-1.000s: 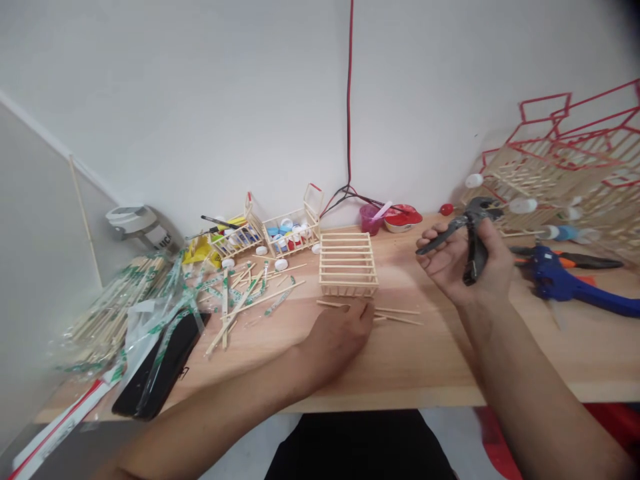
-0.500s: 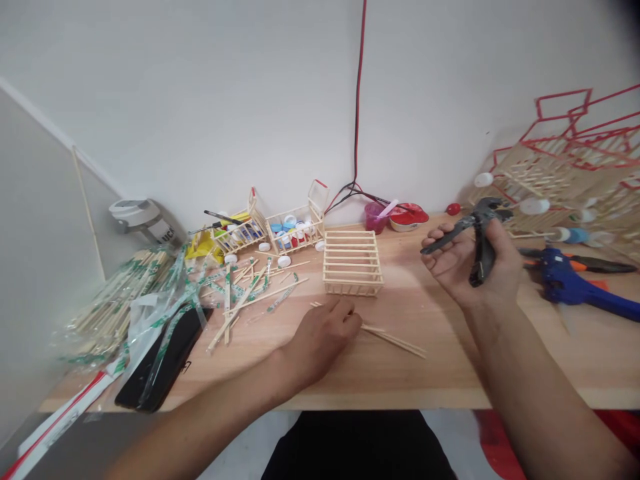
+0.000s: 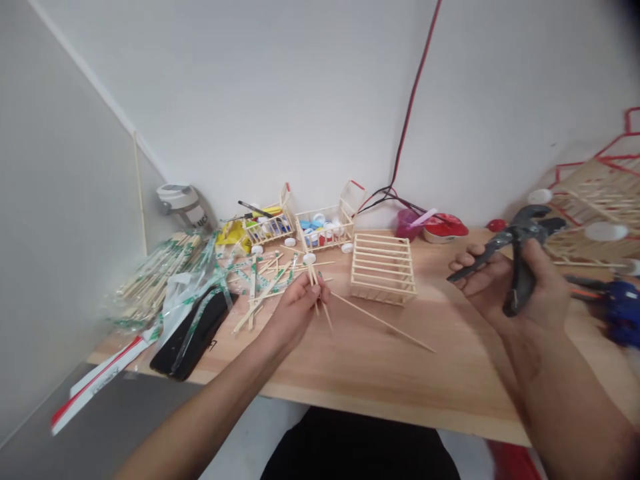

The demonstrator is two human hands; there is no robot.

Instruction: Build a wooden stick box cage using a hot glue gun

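The thin sticks were up off the bench, pinched tight in the fingers of the left hand. A moment before, that hand lay flat on the bench with the sticks under its fingertips. So the sticks had been picked up, and the hand had moved left, away from the other one. One long stick ran out to the right of those fingers along the wood; I could not tell if its near end was held too. The right hand was palm up as before, its fingers curled around a gray cutting tool with the handles spread apart. Between the two hands lay the long stick, and the little stick crate stood just behind that gap. Past the left fingers were a basket of bottle caps and loose sticks. Further left lay a pile of wrapped sticks and a black phone. A blue glue gun sat just right of the right hand.
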